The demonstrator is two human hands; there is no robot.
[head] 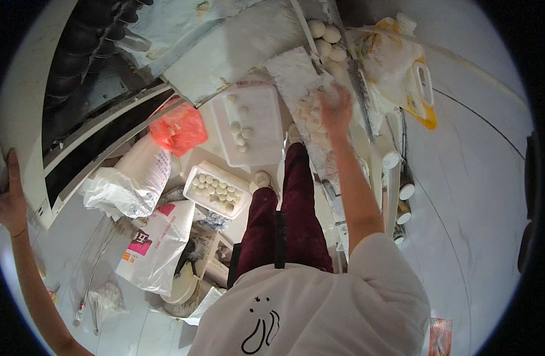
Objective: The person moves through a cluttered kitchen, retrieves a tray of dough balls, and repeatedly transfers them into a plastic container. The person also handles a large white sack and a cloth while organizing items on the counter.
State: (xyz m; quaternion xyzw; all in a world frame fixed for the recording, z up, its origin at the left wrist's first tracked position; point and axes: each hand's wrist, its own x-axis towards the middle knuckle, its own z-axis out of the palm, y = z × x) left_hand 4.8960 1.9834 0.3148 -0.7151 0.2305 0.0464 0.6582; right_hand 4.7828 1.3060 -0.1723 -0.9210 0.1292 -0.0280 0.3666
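My right hand [337, 107] is blurred over a pale, lumpy heap [312, 111] on a flour-dusted narrow surface; its fingers are too indistinct to tell whether they hold anything. Just above it, several round white dough balls [331, 33] sit in a narrow compartment. At the far left, my left hand [8, 202] rests against the edge of a large white panel [32, 187], fingers apart. A translucent plastic tub [272, 129] with several small white balls [241, 133] stands on the floor. Nearer my feet, a white foam box [243, 207] holds many more balls [214, 187].
A yellow-and-clear plastic jug [395, 62] lies at the upper right. White sacks [139, 178] and a red plastic bag [179, 129] lie left of the tub. Dark rollers [83, 40] show at the upper left. Several cylindrical containers [406, 191] are beside my right arm.
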